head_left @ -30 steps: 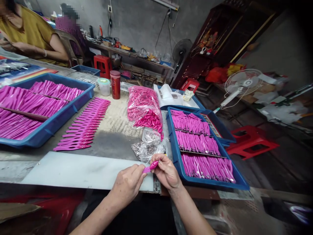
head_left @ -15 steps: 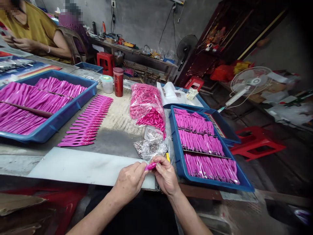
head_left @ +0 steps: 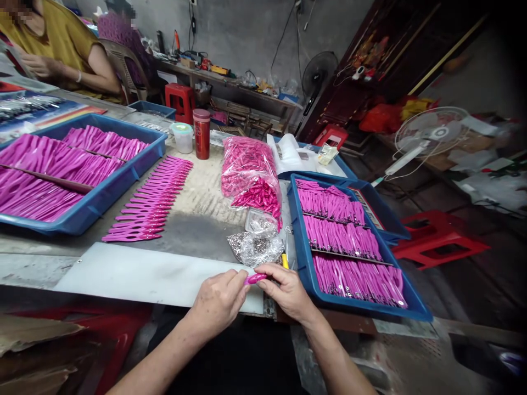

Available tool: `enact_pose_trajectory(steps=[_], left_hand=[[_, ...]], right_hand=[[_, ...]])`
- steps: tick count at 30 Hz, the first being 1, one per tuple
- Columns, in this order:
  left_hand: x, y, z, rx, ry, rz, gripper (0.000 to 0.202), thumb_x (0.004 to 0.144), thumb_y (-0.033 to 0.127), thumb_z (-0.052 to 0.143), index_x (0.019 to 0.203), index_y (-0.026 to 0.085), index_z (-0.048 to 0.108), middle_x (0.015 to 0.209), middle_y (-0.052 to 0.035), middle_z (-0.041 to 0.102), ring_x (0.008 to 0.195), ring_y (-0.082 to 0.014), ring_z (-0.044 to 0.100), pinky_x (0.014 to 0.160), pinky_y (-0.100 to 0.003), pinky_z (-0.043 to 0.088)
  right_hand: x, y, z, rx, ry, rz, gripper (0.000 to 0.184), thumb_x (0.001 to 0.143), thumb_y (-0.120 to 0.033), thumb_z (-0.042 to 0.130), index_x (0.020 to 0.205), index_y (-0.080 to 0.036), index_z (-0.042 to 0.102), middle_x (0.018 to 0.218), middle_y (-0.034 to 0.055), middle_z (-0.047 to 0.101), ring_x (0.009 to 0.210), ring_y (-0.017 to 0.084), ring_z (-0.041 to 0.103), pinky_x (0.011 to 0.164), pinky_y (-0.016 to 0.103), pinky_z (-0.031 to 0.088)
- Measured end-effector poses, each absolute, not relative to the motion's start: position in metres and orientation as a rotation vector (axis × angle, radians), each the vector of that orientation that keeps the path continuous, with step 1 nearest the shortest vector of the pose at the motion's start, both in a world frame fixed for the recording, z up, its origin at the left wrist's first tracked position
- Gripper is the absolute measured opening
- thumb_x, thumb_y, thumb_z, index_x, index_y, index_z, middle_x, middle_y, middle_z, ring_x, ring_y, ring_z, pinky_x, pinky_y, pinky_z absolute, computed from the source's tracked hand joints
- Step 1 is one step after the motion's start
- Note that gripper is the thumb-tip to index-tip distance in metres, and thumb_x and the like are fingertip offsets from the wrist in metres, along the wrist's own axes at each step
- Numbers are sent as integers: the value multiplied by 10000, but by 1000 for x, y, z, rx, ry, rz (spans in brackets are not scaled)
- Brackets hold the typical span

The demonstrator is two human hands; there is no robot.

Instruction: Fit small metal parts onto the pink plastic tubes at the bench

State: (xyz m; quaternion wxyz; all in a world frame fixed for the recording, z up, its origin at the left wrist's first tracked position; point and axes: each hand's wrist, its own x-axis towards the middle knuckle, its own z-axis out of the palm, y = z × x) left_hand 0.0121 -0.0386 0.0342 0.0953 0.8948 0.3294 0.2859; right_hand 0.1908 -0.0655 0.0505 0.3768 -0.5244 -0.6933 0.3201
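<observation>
Between my hands, over the front edge of the table, is a slim magenta plastic piece point(head_left: 255, 278) with a glossy, thicker end. My left hand point(head_left: 219, 299) is closed around its left part, which the fingers hide. The thumb and fingers of my right hand point(head_left: 287, 289) pinch the glossy right end. Under and behind the hands lies a white board point(head_left: 156, 277). Just beyond them sits a clear plastic bag of small metal parts point(head_left: 259, 248), with a yellow-handled tool point(head_left: 285, 260) beside it. A row of similar magenta pieces point(head_left: 150, 200) lies to the left.
Blue trays of magenta pieces stand left point(head_left: 135, 171) and right point(head_left: 302, 263). Farther back are a bag of glossy pink parts point(head_left: 251, 170), a red tumbler point(head_left: 201, 134) and a lidded tub point(head_left: 182, 140). A co-worker in a yellow top point(head_left: 69, 44) sits at far left.
My right hand has turned flatter, its fingers now stretched along the glossy end of the magenta piece. The left hand keeps its hold. The whole view has shifted slightly.
</observation>
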Motion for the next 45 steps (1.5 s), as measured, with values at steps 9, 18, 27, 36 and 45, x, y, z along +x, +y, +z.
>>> enact_pose_trajectory(steps=[9,18,27,36,45], left_hand=[[10,-37,37,2660,945,886,195,853,215,356,910,156,533,617,-2,492,522,-103,492,501,-205,415],[10,-37,39,2695,951,830,216,864,237,340,911,173,540,611,3,495,515,-98,495,497,-198,417],[10,-38,41,2732,958,794,205,859,216,344,868,171,544,609,2,488,511,-101,485,494,-205,410],[11,-37,42,2767,943,818,186,857,211,356,868,164,535,604,6,478,511,-102,470,486,-207,392],[12,-37,38,2768,986,816,190,853,199,349,866,167,535,604,4,480,502,-100,473,480,-205,392]], right_hand=[[185,-67,53,-1324,-1842,756,144,797,-211,509,903,-187,603,782,23,620,733,128,569,666,231,441],[182,-66,54,-1299,-1845,765,146,801,-216,502,894,-196,612,788,19,635,738,128,581,674,228,452],[181,-67,52,-1307,-1849,776,150,804,-226,499,897,-204,614,777,23,634,731,138,581,666,246,456],[180,-66,51,-1298,-1841,796,158,800,-220,504,907,-202,619,794,24,641,742,137,587,676,242,460],[180,-67,46,-1306,-1823,751,166,794,-221,512,919,-214,620,813,28,655,751,143,597,688,255,473]])
